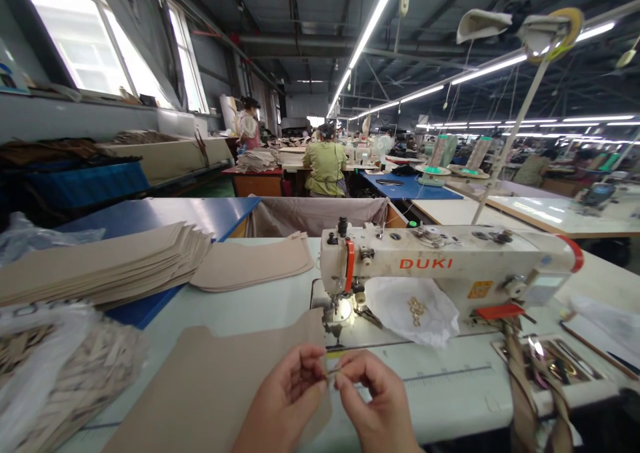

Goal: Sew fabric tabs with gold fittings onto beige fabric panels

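My left hand and my right hand meet in front of the sewing machine, fingertips nearly touching. Both are closed in a pinch on something small and thin, mostly hidden by the fingers; its kind cannot be made out. Under and beside my left hand lies a large beige fabric panel, one corner reaching toward the machine's needle area. Beneath the machine arm, a white plastic bag is spread out with small gold metal rings on it. Dark scissors or snips rest by the needle plate.
At left are a stack of beige panels, a smaller pile and a plastic bag of fabric pieces. A tool tray and hanging straps are at right. A person in a yellow-green top sits ahead.
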A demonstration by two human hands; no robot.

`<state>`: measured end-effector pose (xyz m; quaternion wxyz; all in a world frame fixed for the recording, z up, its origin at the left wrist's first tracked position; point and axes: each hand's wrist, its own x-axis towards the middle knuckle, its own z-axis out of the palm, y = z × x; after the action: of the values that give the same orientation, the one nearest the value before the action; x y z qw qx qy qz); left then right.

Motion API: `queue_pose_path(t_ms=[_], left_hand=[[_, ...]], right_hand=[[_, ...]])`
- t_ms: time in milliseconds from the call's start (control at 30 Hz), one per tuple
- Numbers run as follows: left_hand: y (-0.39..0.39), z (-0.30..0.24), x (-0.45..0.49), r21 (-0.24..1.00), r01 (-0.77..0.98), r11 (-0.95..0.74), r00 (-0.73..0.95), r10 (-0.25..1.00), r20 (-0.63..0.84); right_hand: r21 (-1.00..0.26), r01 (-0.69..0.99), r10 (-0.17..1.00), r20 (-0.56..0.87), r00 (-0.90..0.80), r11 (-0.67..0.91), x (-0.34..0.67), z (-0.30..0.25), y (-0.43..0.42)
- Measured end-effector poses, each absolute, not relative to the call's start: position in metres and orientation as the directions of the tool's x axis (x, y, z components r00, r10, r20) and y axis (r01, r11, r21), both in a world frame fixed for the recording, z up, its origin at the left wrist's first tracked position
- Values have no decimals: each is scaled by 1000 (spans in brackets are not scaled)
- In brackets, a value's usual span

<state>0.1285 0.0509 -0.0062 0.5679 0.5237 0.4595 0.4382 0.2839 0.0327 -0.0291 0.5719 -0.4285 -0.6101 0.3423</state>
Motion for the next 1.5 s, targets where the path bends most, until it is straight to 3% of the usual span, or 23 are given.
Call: queue_pose_path(t_ms=[133,267,367,733,900,1133,1300,1400,1500], left_hand=[[49,5,134,988,45,150,214,964,-156],[44,14,137,977,203,62,143,985,-92],[42,15,137,976,217,15,122,992,-42],[40,8,133,948,316,-35,181,983,-24],[41,12,133,938,345,-46,181,983,-18],[46,-1,132,947,322,23,195,977,-89],[67,-6,118,935,354,8,342,929,-138],[90,-9,106,873,478,-98,283,958,-48],[109,-28,99,652,713,-258,228,965,132]], right_hand=[[-904,136,912,410,16,405,283,-21,31],[-888,157,898,440,22,432,283,-15,29],[-891,149,900,436,22,428,283,-14,28],[-990,-60,988,134,-73,130,289,-11,31],[-991,44,991,120,-62,122,292,-10,32],[-902,367,967,164,-196,228,291,-6,39],[-895,397,971,135,-197,205,292,-21,44],[-914,379,980,83,-180,147,297,-27,48],[-929,353,982,52,-182,114,301,-31,51]])
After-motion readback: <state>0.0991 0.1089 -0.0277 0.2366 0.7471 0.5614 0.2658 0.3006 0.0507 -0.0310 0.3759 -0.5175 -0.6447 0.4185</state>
